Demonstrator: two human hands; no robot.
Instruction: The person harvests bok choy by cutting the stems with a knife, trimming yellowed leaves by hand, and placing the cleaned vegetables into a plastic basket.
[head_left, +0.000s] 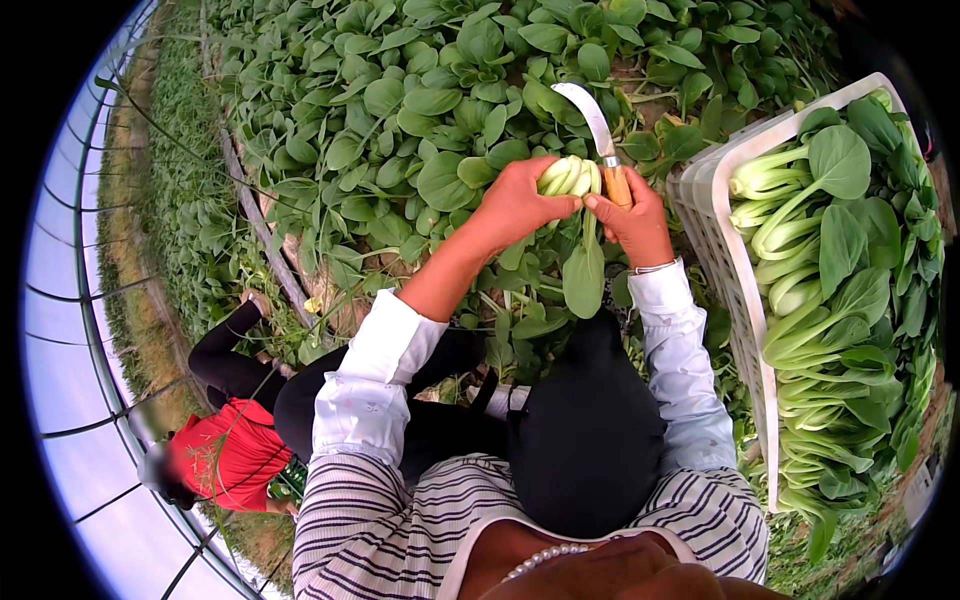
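My left hand (525, 203) is closed around a bok choy (570, 177), its pale stalk base facing up. One green leaf (583, 281) hangs down from between my hands. In my right hand (637, 221) I grip a sickle (614, 182) by its wooden handle, with the curved blade pointing up and away to the left. The thumb of my right hand is close to the bok choy's stalks, by the hanging leaf; whether it pinches that leaf I cannot tell.
Growing leafy greens (440, 130) fill the bed ahead. At my right stands a pale plastic crate (722, 200) heaped with harvested bok choy (800, 290). A wooden strip (255, 215) edges the bed on the left. Another person in a red top (235, 455) is low down at the left, near the greenhouse wall (85, 300).
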